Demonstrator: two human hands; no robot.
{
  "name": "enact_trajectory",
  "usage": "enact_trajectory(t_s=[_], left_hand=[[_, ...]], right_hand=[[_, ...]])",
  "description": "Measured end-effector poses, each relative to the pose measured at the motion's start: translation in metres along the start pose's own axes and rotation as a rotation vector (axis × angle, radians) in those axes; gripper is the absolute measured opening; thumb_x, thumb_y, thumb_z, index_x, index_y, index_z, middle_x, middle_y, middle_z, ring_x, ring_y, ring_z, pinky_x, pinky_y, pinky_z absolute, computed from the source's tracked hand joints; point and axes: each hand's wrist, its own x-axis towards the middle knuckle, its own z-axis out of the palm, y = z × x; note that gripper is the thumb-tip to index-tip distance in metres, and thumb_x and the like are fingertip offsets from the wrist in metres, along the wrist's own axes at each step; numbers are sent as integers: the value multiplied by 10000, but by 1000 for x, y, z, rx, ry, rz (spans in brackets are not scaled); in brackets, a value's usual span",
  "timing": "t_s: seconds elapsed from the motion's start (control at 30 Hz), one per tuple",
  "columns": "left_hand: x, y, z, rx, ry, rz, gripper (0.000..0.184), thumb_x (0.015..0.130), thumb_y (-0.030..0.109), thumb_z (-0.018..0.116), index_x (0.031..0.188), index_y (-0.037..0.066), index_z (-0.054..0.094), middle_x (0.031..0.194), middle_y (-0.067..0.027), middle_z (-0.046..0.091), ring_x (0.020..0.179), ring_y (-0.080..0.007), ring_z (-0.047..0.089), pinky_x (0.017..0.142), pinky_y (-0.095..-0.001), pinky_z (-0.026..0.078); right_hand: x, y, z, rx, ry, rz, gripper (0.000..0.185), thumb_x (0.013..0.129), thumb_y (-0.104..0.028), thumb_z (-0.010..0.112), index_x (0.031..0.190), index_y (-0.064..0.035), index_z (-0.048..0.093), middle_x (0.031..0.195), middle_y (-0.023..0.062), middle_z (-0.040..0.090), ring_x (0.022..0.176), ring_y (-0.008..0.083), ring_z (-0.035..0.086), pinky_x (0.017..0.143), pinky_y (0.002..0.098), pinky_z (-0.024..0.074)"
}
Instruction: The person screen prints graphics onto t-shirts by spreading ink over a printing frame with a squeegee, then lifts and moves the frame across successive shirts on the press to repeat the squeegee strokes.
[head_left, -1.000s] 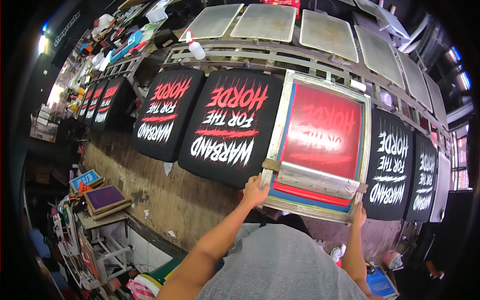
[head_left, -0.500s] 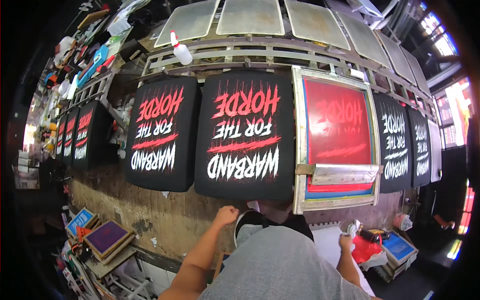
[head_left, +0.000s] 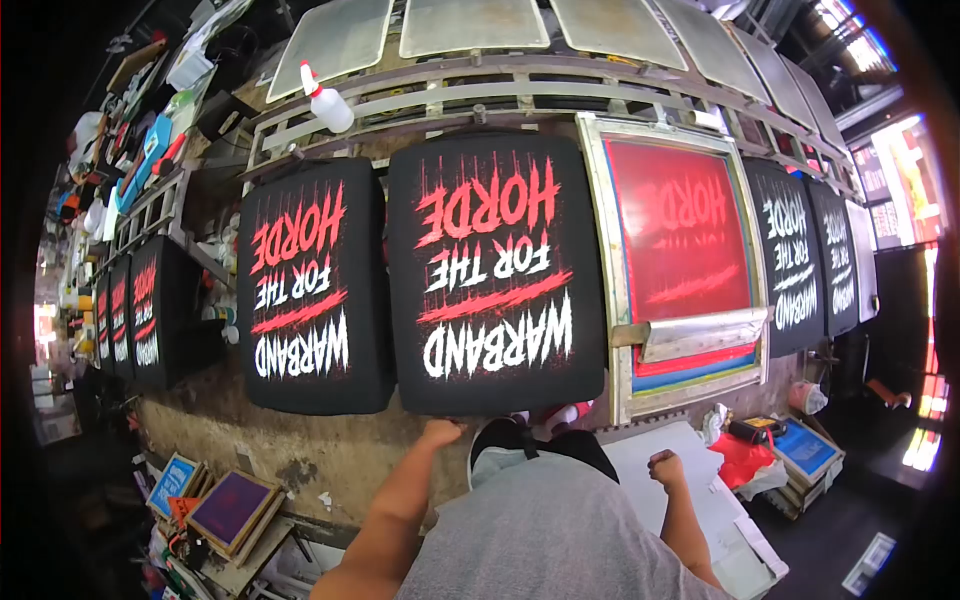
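My left hand (head_left: 441, 432) is closed just below the front edge of a black printed shirt (head_left: 497, 275), and what it holds, if anything, is hidden. Curled into a loose fist, my right hand (head_left: 665, 467) is over a white surface (head_left: 650, 500), apart from the screen frame. That metal-edged frame (head_left: 620, 300) lies on a platen to the right of the shirt. Its mesh (head_left: 685, 215) is red, and a metal squeegee (head_left: 705, 336) rests across its lower part. Another black shirt (head_left: 310, 290) with red and white lettering is at the left.
A white spray bottle (head_left: 331, 108) stands on the metal rail behind the shirts. Grey panels (head_left: 475, 25) line the back. Black shirts with white print (head_left: 790, 260) are at the right. Small framed screens (head_left: 232, 512) lie lower left, and a red bag (head_left: 742, 460) is lower right.
Both hands have let go of the screen frame and moved down away from it. The frame and squeegee stay down on the platen. The view has shifted, bringing the white surface into sight.
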Motion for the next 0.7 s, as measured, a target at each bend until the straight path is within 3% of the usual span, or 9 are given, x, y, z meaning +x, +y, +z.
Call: enact_trajectory(t_s=[0.1,0.4,0.43,0.5,0.57,0.7], left_hand=[[2,7,-5,60,-33,21,575,941,528,522,1304,107,669,1396,-138,617,1304,-314,567,1080,-379,434],[28,-52,35,-258,94,65,605,842,499,706,1294,99,665,1347,-179,641,1285,-330,582,1053,-391,469],[32,-61,41,-200,100,64,567,832,493,715,1241,101,692,1292,-169,672,1230,-329,619,1021,-395,494],[32,-73,50,-144,105,62,531,823,488,725,1189,103,719,1236,-160,704,1176,-328,656,990,-399,518],[30,-79,55,-104,73,-85,406,811,441,739,1051,114,762,1114,-132,748,1058,-318,707,924,-405,553],[7,-74,47,-307,68,-105,321,811,402,732,976,132,778,1055,-122,762,1033,-316,716,918,-407,554]], right_hand=[[-3,-18,3,16,-51,-17,99,786,38,625,868,-16,614,731,68,646,569,174,606,496,304,499],[1,-46,34,-164,-212,-72,50,778,8,639,826,-6,636,689,65,645,545,168,604,511,303,506],[-1,-51,35,-169,-215,-70,50,778,8,639,826,-6,636,689,65,645,545,168,604,511,303,506],[1,-56,39,-83,-172,-58,111,669,28,669,759,-31,638,655,41,634,559,146,598,515,318,491],[7,-56,39,-125,-152,-86,115,667,37,666,756,-32,640,659,44,639,567,145,601,521,317,496],[6,-65,37,-144,-172,-108,149,678,60,654,803,-20,646,681,58,650,591,155,619,538,317,516]])
